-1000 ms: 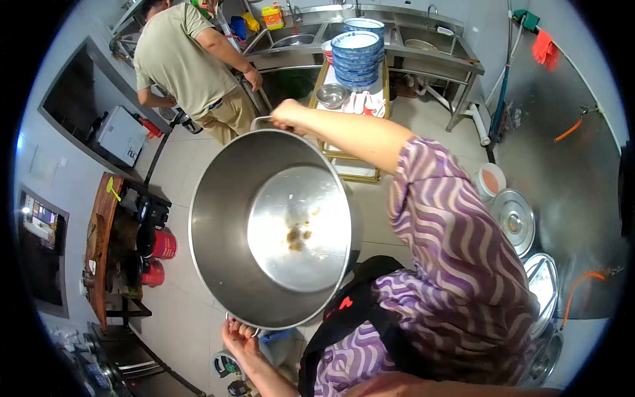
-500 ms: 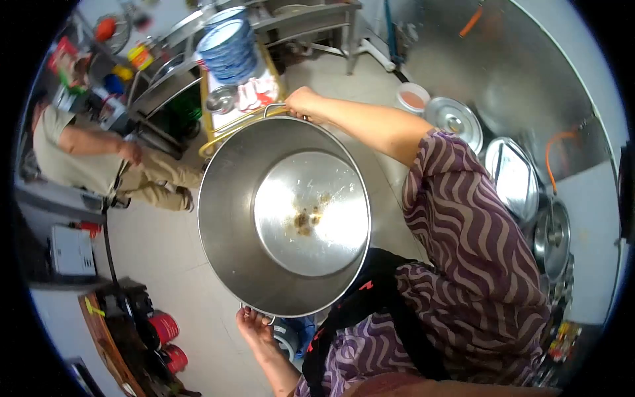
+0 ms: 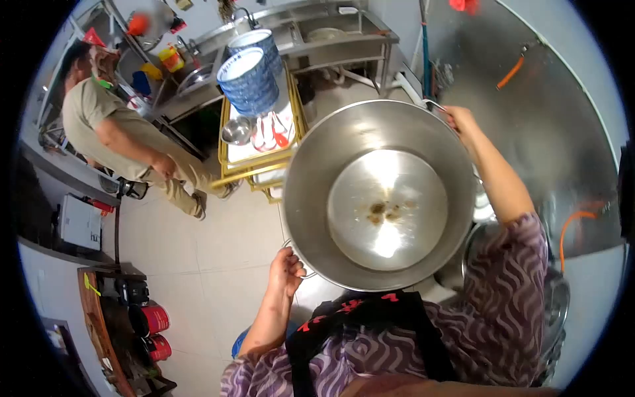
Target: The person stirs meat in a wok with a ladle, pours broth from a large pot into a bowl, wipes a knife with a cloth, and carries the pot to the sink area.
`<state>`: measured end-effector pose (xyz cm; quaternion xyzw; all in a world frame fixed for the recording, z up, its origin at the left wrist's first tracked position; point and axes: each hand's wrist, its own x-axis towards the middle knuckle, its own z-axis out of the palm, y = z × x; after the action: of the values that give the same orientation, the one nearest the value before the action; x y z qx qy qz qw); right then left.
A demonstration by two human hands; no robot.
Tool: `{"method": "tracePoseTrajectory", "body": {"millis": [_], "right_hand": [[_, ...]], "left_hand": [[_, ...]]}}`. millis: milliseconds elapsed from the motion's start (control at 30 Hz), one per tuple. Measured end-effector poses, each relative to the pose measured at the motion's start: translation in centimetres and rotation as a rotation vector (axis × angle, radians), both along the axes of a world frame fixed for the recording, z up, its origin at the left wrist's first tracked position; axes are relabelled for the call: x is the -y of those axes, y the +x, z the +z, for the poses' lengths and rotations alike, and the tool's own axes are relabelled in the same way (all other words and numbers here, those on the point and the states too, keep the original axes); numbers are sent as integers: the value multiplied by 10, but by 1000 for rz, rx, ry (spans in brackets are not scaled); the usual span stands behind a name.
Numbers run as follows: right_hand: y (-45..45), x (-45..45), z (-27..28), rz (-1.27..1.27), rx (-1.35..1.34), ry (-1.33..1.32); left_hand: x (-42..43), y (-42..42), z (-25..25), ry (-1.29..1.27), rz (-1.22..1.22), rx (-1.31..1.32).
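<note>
Person wears a purple, wavy-striped short-sleeved shirt (image 3: 380, 354) beneath a black apron (image 3: 405, 311).

Pale, rippling bands run through the shirt's fabric, which shows between the apron's two plain black straps (image 3: 435, 347) and on both sides of them. The left sleeve (image 3: 243, 378) falls to the apron's left; the right sleeve (image 3: 506, 298), browner in tone, to its right. Red marks (image 3: 350, 306) across the apron's bib may be lettering, though the steep angle leaves them unreadable. Beyond the apron, left hand (image 3: 287, 270) and right hand (image 3: 461, 124) are bare.
</note>
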<state>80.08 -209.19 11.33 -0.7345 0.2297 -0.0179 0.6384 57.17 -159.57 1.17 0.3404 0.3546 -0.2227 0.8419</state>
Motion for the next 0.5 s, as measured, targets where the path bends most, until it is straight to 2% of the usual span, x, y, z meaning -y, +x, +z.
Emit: {"method": "tracePoseTrajectory", "body": {"millis": [100,167,233,400,500], "right_hand": [[-51,20,32,-116,30,35],[-72,30,35,-125,85,-44],[-86,34,35,-107,105,20],[-119,32,59,-201,171,69],[-106,55,31,-158,183,148]], "left_hand": [[12,15,8,8,-74,78],[2,21,1,-6,-91,165],[0,20,-10,-71,-65,188],[12,30,2,-48,-73,279],[12,26,8,-45,-54,276]]}}
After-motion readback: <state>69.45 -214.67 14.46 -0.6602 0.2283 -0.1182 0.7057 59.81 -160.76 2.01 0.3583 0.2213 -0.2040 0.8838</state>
